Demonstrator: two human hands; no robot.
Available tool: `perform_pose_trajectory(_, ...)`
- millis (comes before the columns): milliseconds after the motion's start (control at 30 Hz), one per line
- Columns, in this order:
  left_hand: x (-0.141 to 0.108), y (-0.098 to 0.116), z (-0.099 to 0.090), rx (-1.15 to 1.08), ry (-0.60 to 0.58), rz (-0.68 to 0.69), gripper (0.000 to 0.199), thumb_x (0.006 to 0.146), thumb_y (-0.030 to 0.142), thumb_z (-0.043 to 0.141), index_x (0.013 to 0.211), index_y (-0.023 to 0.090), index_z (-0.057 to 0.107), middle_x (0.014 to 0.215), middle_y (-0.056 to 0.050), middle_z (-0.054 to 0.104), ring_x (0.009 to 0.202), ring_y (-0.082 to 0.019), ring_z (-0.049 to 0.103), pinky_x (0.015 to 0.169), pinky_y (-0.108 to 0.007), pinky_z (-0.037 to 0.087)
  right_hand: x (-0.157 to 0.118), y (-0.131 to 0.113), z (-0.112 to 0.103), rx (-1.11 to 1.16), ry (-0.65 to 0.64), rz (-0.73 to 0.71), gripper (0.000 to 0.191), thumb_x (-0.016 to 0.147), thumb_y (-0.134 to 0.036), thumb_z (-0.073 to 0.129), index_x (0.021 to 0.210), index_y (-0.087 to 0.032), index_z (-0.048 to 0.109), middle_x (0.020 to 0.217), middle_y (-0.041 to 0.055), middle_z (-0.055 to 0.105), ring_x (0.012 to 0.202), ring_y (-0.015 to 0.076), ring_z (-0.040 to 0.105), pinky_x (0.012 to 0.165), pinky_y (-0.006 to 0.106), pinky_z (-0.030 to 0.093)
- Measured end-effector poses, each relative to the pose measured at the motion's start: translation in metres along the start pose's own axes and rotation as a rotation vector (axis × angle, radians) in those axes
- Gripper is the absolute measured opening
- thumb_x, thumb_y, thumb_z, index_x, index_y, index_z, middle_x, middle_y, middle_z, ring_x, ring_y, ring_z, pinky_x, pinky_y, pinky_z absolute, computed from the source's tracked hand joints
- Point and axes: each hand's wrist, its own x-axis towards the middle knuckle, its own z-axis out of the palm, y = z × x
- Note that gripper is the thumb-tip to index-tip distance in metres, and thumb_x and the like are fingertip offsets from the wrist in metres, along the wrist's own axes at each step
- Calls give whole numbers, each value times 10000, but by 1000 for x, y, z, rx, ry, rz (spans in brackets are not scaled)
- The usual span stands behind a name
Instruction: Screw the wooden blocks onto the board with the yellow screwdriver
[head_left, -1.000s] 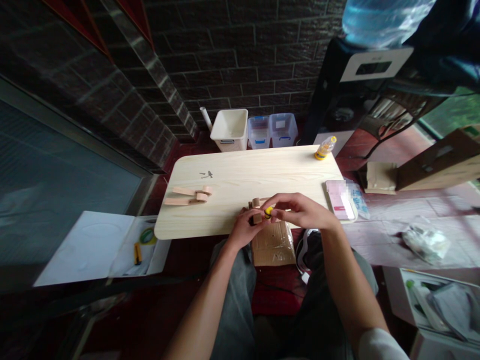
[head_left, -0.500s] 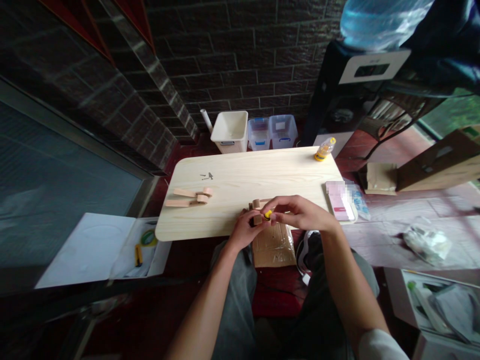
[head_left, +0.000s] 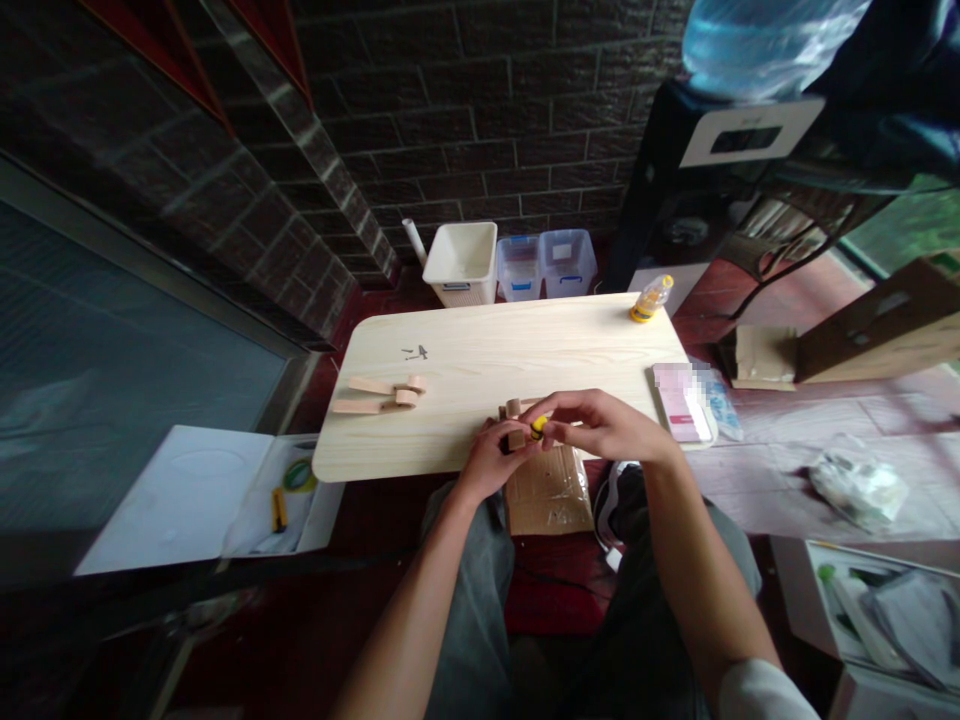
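Observation:
My left hand point(head_left: 491, 455) is closed around a small wooden piece point(head_left: 516, 440) at the front edge of the table. With bent fingers, my right hand point(head_left: 592, 425) pinches a small yellow-and-black tool handle point(head_left: 538, 427) right against that wood. The tool's tip is hidden between my hands. Just behind my fingers, another part of the wood point(head_left: 514, 407) shows on the tabletop. Further left lie two wooden pieces with long strips and rounded ends point(head_left: 405, 398). Several small dark metal bits point(head_left: 417, 352), perhaps screws, lie behind them.
The pale wooden table point(head_left: 495, 345) carries a clear bottle with yellow ends point(head_left: 651, 300) and a pink item point(head_left: 679, 400) on its right. Below the front edge is a cardboard box point(head_left: 551, 495). An open white box point(head_left: 285, 500) stands left; plastic bins point(head_left: 459, 260) stand behind.
Both hands stay in nearly the same place with the same grip. The yellow-and-black handle appears slightly turned between my right fingers. The whole view has shifted a little.

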Motion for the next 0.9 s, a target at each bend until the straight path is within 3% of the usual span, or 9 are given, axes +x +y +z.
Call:
perform_pose_trajectory(300, -1, -3, 0, -7, -5, 6, 252, 857, 424, 732, 1013, 228, 754, 1050, -41, 764, 1013, -240, 653, 963, -368, 485, 1, 2, 1, 3, 21, 14, 270, 956, -249, 642, 1208, -172, 700, 1060, 66, 745, 874, 152, 683, 807, 282, 551)
perform_pose_trajectory(500, 0, -1, -1, -40, -22, 16, 266, 867, 420, 724, 1044, 224, 748, 1122, -36, 760, 1044, -238, 649, 983, -363, 471, -1, 2, 1, -5, 18, 20, 281, 986, -256, 588, 1232, -167, 691, 1131, 84, 740, 945, 172, 694, 842, 302, 564)
perform_pose_trajectory(900, -2, -6, 2, -25, 9, 13, 256, 862, 403, 735, 1052, 232, 759, 1044, -39, 756, 1008, -235, 640, 946, -356, 477, 1, 7, 0, 51, 10, 31, 275, 977, -283, 621, 1219, -165, 678, 1082, 84, 735, 913, 171, 691, 839, 313, 563)
